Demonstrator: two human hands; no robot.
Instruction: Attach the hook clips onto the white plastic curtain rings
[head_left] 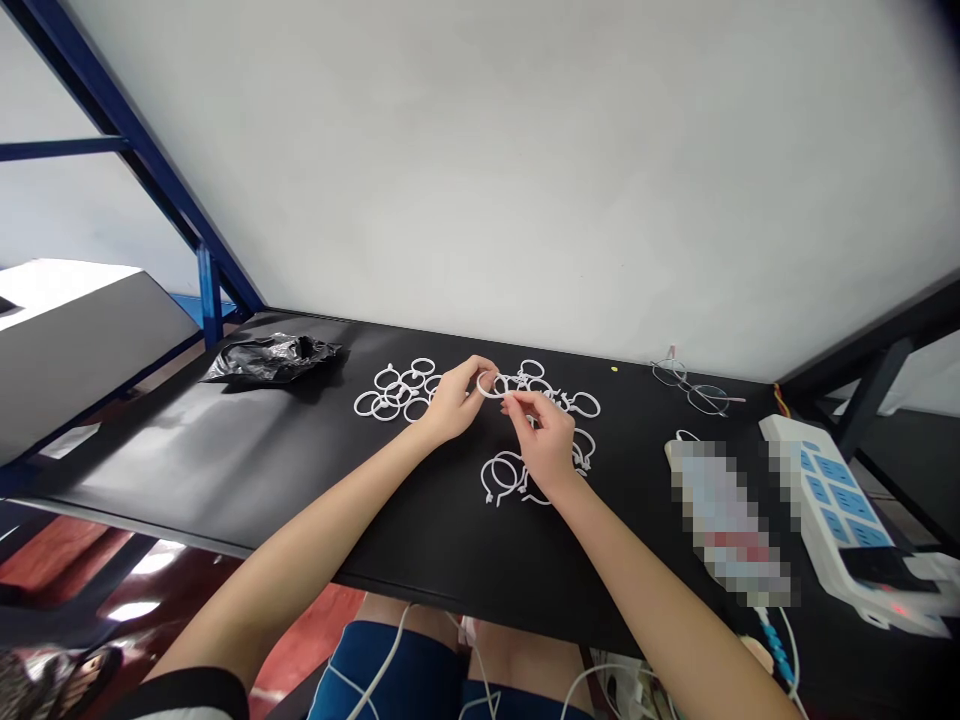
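Observation:
A white plastic ring (491, 394) is held up between my two hands over the middle of the black table. My left hand (459, 398) pinches its left side, and the fingers of my right hand (541, 432) are closed on its lower right. Several closed-looking white rings (386, 407) lie in a pile just left of my left hand. More white rings (585, 405) lie behind and right of my right hand. In front of it are several open rings (501, 478) with gaps and small clasp ends, partly hidden by my right hand.
A crumpled black plastic bag (274, 358) lies at the back left of the black table (300, 470). Eyeglasses (694, 388) rest at the back right. A phone-like device (724, 520), blurred out, and a white power strip (847, 510) with cables occupy the right side. A white wall stands behind.

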